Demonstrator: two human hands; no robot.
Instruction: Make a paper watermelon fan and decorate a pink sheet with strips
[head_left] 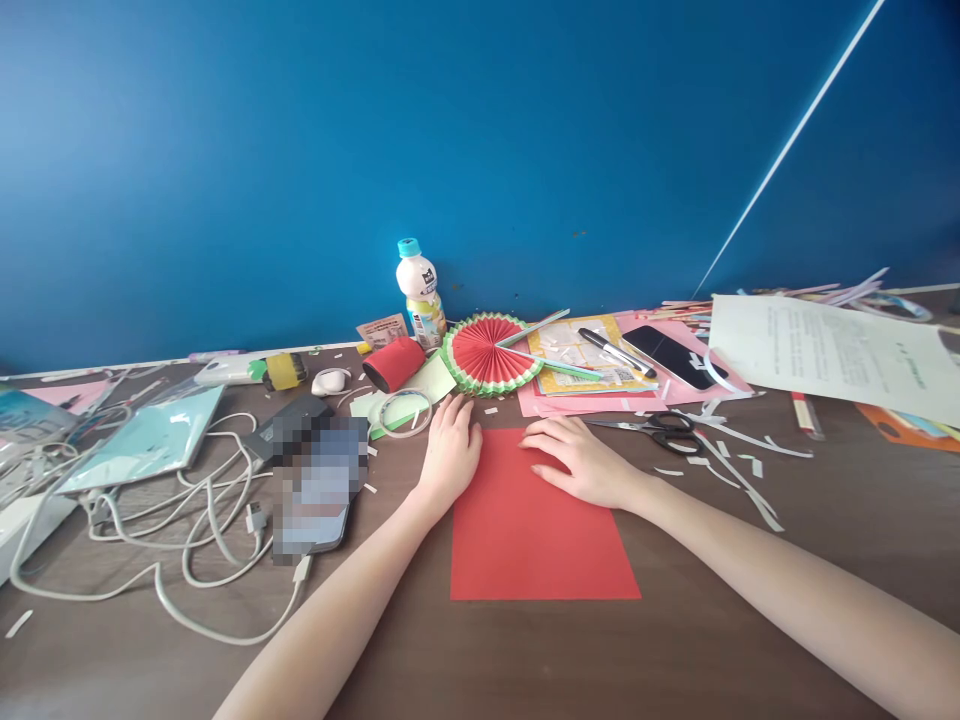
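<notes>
A red sheet of paper [536, 535] lies flat on the brown table [720, 620] in front of me. My left hand [450, 450] rests at the sheet's far left corner, fingers stretched out and flat. My right hand [581, 460] lies palm down on the sheet's far right part, fingers spread flat. Neither hand holds anything. Just beyond the hands sits a pleated red and green paper fan [487, 355]. Black-handled scissors [664, 432] lie right of my right hand.
A small bottle [420, 295], a red roll [394, 363] and a tape ring [405, 412] stand behind the left hand. White cables [187, 500] and a phone [315, 485] fill the left side. Pink and yellow papers, a pen, a dark phone [671, 355], a printed sheet [825, 350] and paper strips lie to the right.
</notes>
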